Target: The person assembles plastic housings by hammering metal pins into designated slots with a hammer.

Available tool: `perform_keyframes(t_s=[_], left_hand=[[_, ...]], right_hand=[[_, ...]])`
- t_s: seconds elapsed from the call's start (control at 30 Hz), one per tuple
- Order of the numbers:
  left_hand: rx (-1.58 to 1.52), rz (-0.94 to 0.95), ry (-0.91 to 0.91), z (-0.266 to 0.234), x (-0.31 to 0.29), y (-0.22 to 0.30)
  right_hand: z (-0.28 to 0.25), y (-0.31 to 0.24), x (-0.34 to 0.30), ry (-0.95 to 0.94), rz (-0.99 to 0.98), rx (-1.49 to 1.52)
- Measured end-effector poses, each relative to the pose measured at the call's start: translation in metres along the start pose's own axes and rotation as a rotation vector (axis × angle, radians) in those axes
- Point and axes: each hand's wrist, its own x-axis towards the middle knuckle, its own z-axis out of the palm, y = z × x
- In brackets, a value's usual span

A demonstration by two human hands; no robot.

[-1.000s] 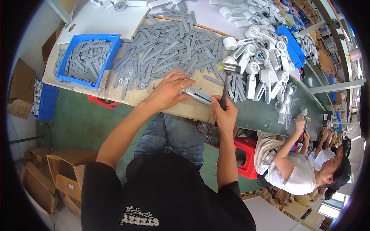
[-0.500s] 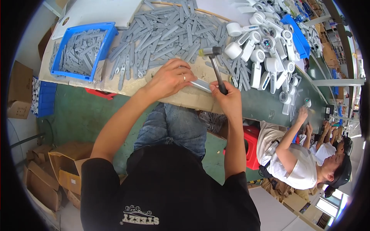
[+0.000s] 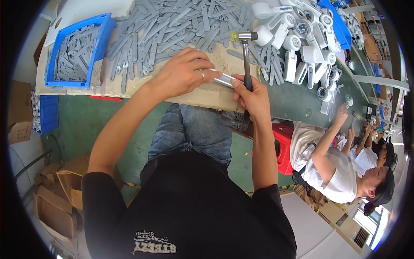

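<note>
My left hand (image 3: 183, 74) is closed on the left end of a slim grey-and-white plastic strip (image 3: 226, 80) above the near edge of the table. My right hand (image 3: 253, 97) grips a small mallet (image 3: 247, 60) by its dark handle, with the head upward. That head has a yellow face on the left and a dark face on the right. The thumb of this hand also rests against the strip's right end. Beyond both hands spreads a heap of flat grey plastic strips (image 3: 172, 28). My left fingers cover part of the held strip.
A blue tray (image 3: 95, 58) of grey strips stands at the left. White handheld fans (image 3: 290, 49) are piled at the right, before a blue bin (image 3: 340, 28). A co-worker (image 3: 330, 172) in white sits further right, near a red stool (image 3: 282, 149). Cardboard boxes (image 3: 56, 211) lie lower left.
The mallet has turned more upright, its head shifting right and up. My left hand has moved slightly left and up with the strip. The whole view has shifted a little.
</note>
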Motion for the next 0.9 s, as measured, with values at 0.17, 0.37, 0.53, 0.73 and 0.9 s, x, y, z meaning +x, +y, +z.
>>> perform_keyframes(t_s=[0.17, 0.37, 0.53, 0.73, 0.9], left_hand=[[0.056, 0.108, -0.095, 0.005, 0.010, -0.002], [0.088, 0.165, -0.149, 0.006, 0.016, 0.001], [0.105, 0.186, -0.125, 0.011, 0.014, -0.002], [0.093, 0.177, -0.120, 0.009, 0.012, -0.001], [0.118, 0.187, -0.115, 0.009, 0.013, -0.005]], right_hand=[[0.006, 0.007, -0.005, 0.069, -0.027, 0.023], [0.009, 0.012, -0.007, 0.109, -0.095, -0.074], [-0.005, 0.020, -0.076, 0.303, -0.298, -0.243], [-0.004, 0.031, -0.134, 0.463, -0.397, -0.561], [-0.002, 0.036, -0.123, 0.419, -0.410, -0.703]])
